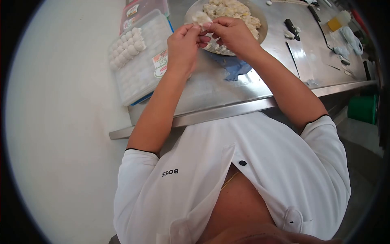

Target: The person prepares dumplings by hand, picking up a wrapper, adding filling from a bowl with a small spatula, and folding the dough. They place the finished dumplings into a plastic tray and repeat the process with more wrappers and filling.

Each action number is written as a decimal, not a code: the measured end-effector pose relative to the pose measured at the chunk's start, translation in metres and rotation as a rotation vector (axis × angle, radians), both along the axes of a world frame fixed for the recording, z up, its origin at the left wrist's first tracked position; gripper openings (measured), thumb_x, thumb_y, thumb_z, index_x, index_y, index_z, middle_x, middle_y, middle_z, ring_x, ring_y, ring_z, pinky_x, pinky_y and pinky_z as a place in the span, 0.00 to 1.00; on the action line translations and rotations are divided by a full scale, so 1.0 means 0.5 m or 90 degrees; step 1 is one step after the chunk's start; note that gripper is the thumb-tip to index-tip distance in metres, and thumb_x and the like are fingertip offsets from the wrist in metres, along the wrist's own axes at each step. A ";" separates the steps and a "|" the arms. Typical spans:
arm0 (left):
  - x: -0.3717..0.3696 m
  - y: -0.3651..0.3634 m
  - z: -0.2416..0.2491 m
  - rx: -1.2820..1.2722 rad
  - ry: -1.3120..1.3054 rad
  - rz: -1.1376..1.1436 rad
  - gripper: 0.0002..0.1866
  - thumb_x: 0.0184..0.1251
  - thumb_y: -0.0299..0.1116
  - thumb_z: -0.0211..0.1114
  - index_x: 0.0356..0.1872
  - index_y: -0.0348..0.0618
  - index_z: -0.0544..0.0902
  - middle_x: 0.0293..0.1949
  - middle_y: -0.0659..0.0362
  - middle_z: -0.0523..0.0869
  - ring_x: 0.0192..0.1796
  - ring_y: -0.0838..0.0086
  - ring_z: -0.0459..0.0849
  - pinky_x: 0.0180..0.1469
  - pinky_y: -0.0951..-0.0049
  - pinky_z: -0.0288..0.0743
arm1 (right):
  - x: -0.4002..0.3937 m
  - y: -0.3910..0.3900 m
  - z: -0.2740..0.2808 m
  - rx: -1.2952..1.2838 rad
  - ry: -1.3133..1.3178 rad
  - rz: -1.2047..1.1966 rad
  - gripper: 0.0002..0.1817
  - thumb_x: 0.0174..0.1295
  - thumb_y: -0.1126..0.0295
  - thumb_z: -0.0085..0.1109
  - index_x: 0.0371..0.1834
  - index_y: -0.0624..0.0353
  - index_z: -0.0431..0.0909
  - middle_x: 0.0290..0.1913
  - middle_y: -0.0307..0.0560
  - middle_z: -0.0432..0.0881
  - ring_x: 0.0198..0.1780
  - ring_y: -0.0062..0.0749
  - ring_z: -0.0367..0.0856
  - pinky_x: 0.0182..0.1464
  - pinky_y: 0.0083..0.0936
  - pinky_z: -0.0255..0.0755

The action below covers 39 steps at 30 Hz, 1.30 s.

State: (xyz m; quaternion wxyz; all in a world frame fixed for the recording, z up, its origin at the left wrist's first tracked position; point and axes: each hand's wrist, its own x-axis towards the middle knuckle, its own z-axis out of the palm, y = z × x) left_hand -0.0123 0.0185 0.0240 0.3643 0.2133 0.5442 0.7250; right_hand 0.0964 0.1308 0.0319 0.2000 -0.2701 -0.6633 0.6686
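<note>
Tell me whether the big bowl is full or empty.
Not empty: a chunky pale mixture is heaped in the bowl, with some bare wall showing.

"BOSS" (170, 173) on white shirt (276, 150)

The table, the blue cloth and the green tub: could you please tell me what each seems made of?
Table: metal, likely stainless steel, from its grey sheen and soft reflections.
Blue cloth: matte fabric, fibre unclear, from its limp folds.
Green tub: probably plastic, from its even, solid colour.
</note>
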 end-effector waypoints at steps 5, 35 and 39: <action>-0.024 -0.022 -0.012 -0.016 0.069 -0.060 0.10 0.69 0.28 0.64 0.46 0.35 0.80 0.35 0.58 0.85 0.35 0.76 0.83 0.39 0.74 0.77 | -0.004 0.012 -0.013 0.017 -0.016 0.108 0.14 0.65 0.60 0.57 0.41 0.59 0.85 0.31 0.37 0.81 0.34 0.18 0.77 0.37 0.17 0.73; -0.017 -0.029 -0.072 -0.186 0.282 -0.133 0.10 0.63 0.28 0.65 0.42 0.31 0.82 0.31 0.58 0.85 0.31 0.78 0.84 0.36 0.79 0.77 | 0.077 0.016 0.072 0.561 -0.515 0.118 0.23 0.58 0.53 0.65 0.30 0.68 0.79 0.28 0.60 0.82 0.36 0.51 0.84 0.40 0.41 0.74; -0.024 -0.020 -0.103 -0.171 0.161 -0.145 0.09 0.64 0.26 0.64 0.42 0.32 0.82 0.33 0.57 0.86 0.32 0.77 0.85 0.35 0.77 0.78 | 0.139 0.024 -0.011 0.694 -0.529 0.173 0.19 0.57 0.56 0.64 0.39 0.64 0.79 0.35 0.58 0.84 0.41 0.52 0.85 0.43 0.44 0.76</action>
